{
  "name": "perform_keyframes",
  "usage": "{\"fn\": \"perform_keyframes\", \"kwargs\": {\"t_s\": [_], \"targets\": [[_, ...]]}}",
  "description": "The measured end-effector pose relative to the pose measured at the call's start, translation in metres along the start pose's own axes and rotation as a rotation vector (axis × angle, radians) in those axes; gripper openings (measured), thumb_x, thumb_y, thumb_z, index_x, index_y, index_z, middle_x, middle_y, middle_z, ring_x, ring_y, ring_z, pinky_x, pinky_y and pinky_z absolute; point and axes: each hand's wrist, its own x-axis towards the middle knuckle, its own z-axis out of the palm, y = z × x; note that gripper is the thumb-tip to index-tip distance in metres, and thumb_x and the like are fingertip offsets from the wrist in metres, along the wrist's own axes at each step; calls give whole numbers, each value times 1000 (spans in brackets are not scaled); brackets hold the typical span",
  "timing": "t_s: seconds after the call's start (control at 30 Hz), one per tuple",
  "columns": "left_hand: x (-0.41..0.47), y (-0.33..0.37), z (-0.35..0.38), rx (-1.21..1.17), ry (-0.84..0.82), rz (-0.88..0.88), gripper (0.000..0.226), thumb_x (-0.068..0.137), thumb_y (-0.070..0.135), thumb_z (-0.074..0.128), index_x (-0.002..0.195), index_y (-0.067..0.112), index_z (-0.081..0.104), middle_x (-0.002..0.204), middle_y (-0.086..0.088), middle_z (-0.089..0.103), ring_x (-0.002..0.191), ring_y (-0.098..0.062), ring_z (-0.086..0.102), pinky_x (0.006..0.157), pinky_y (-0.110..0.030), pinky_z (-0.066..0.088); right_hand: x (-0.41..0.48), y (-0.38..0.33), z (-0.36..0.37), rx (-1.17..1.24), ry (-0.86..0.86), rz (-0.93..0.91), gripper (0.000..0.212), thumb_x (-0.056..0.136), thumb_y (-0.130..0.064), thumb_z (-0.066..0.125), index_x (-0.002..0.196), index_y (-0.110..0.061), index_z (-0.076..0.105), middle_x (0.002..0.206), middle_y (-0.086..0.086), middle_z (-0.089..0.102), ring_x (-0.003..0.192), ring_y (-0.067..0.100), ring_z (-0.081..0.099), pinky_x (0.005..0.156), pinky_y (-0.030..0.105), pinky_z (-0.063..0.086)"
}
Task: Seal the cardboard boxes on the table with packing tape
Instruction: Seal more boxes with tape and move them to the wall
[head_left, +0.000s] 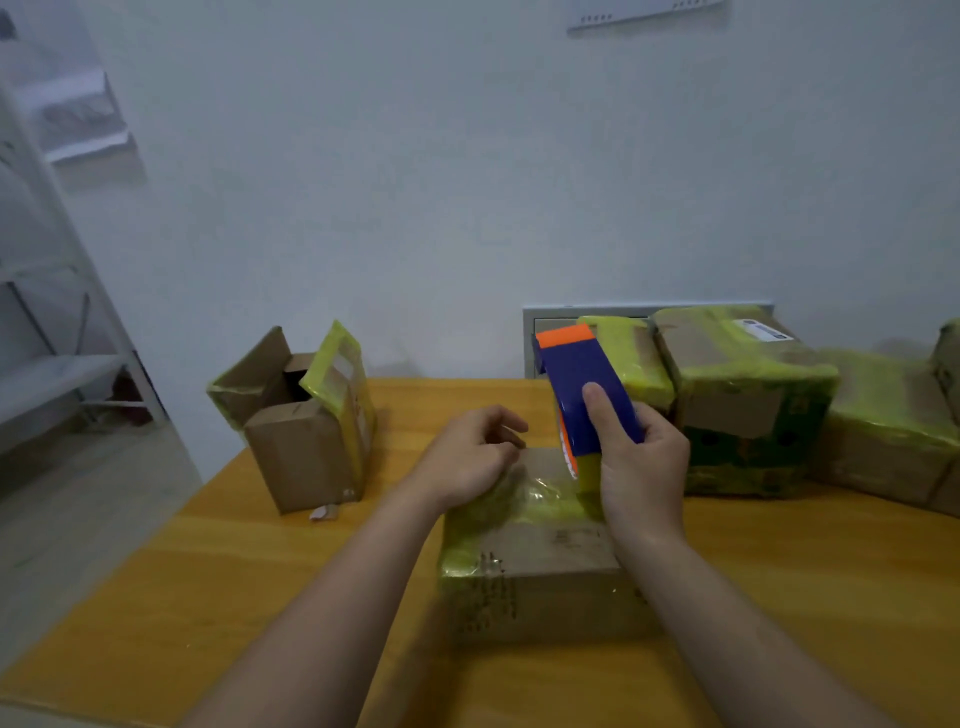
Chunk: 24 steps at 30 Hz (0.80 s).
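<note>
Two hands of ours meet over one near box (550, 566) on the table (218, 571). Our left hand (467, 457) rests on its taped top, fingers curled; whether it pinches tape we cannot tell. Our right hand (641, 467) grips one blue-and-orange tape dispenser (587, 400), lower end at that top. Beyond-left of this box stands one open box (306, 431); beyond-right, four taped boxes (748, 405).

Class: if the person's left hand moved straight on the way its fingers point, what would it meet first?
Probably the blue and orange plastic tape dispenser gripped by the right hand; the left hand points rightward at it, though depth is unclear.
</note>
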Motion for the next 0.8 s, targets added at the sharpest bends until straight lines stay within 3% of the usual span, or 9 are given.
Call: {"fn": "perform_keyframes", "kwargs": {"t_s": [0.07,0.13,0.2,0.3,0.37,0.5,0.57,0.67,0.8], "targets": [[7,5,4,243,120,38,20,98,20,60,113,25,72,106,6,74,101,-15,67,92,-38,57,1,5,-2,6,30,15,27,88,-46,70,91,-19,70,81,-3,73,74,6,66,68,25,50],[7,10,11,388,120,91,19,100,33,58,109,26,73,101,8,73,95,-14,66,86,-37,57,2,7,-2,-5,23,17,25,89,-45,70,88,-20,69,80,-3,72,75,9,67,66,24,51],[6,6,18,449,68,118,23,102,40,55,106,26,74,97,8,74,91,-14,66,83,-39,57,4,9,-1,-26,3,20,25,89,-44,69,87,-20,69,79,-3,72,76,12,67,64,22,50],[7,-8,17,423,71,115,21,102,34,55,106,27,75,98,9,75,92,-13,66,83,-40,57,6,11,-2,-32,-15,20,26,90,-46,68,87,-20,69,79,-2,72,75,11,67,62,18,49],[10,-11,16,387,130,78,20,100,30,57,104,28,77,98,10,75,93,-12,67,83,-39,58,7,13,-2,-38,-20,12,30,90,-47,68,88,-17,70,78,-1,72,70,6,65,57,14,48],[12,-19,19,552,343,-115,28,99,45,59,95,24,77,89,2,74,88,-24,68,78,-38,58,8,15,-4,-34,-31,10,34,90,-48,66,92,-14,70,81,-2,71,68,2,63,55,11,47],[15,-26,16,408,249,-121,31,101,42,58,92,20,77,87,-1,74,89,-25,69,79,-38,57,8,16,-4,-31,-39,11,35,90,-49,66,93,-15,70,81,-2,71,68,2,63,55,11,47],[12,-26,9,-18,95,-116,27,106,20,54,105,15,80,99,-2,77,89,-11,68,81,-26,53,9,18,-2,-34,-37,20,33,90,-50,65,92,-17,69,80,-2,71,68,2,63,58,14,45],[0,-39,13,-627,215,-89,29,105,1,47,106,7,74,87,0,78,83,-6,71,76,-18,55,9,18,0,-32,-46,31,32,91,-50,64,94,-18,69,82,-2,71,71,4,64,64,19,45]]}}
